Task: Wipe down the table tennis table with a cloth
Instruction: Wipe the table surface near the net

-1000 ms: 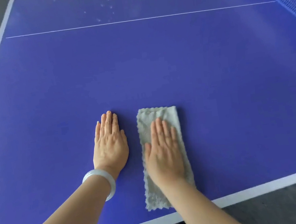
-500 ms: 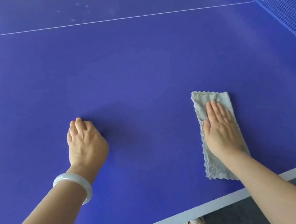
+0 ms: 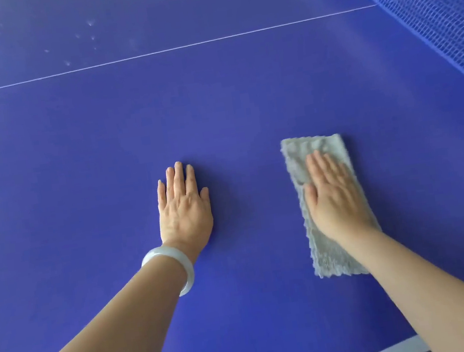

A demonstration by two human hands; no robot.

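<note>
The blue table tennis table (image 3: 215, 104) fills nearly all I can see from my head camera, with the net (image 3: 424, 11) running along its far right. The folded grey cloth (image 3: 329, 254) lies flat on the blue, well short of the net and on my side of it. My right hand (image 3: 333, 195) presses it down, palm flat and fingers straight, gripping nothing. My left hand (image 3: 183, 208), a pale bracelet (image 3: 187, 270) on its wrist, rests spread on the bare surface, farther from the net than the cloth.

I judge I am mid-wipe on the near half, the left hand only bracing me. Pale specks (image 3: 89, 23) show far from the net, beyond the thin white line (image 3: 178, 48). The next move calls for even pressure, overlapping strokes and a longer reach towards them.

I can read no brand, label or writing anywhere.
</note>
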